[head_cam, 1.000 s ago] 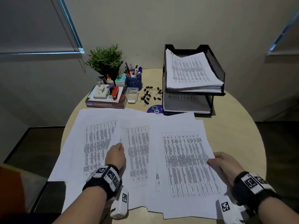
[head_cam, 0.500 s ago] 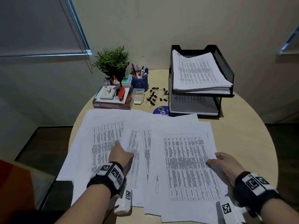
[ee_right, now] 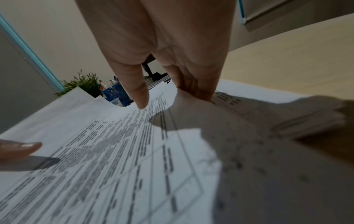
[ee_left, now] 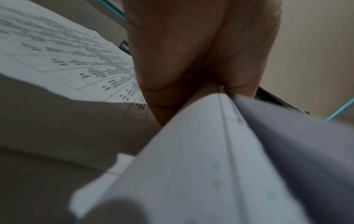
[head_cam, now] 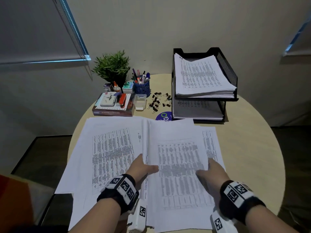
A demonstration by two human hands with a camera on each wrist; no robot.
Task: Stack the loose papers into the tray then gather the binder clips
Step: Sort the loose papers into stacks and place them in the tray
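Observation:
Printed papers cover the near half of the round table. One bundle of sheets (head_cam: 178, 157) lies between my hands. My left hand (head_cam: 143, 167) pinches its left edge, thumb on top and fingers beneath, as the left wrist view shows (ee_left: 191, 60). My right hand (head_cam: 212, 172) pinches the right edge, thumb (ee_right: 141, 97) pressed on the print and fingers (ee_right: 197, 91) under the sheets. More loose sheets (head_cam: 111, 145) lie flat to the left. The black mesh two-tier tray (head_cam: 227, 68) at the back right holds paper on both levels. Several black binder clips (head_cam: 158, 101) lie scattered left of it.
At the back left stand a potted plant (head_cam: 112, 68), a blue pen cup (head_cam: 141, 87), a book with a red stapler (head_cam: 122, 99) on it, and a small clear plastic box (head_cam: 140, 102). A blue round sticker (head_cam: 164, 116) peeks out behind the papers. Bare table (head_cam: 249, 148) lies right.
My left hand slid right, pushing the middle sheets against the right pile. My right hand came in from the right edge. Both now pinch one gathered bundle.

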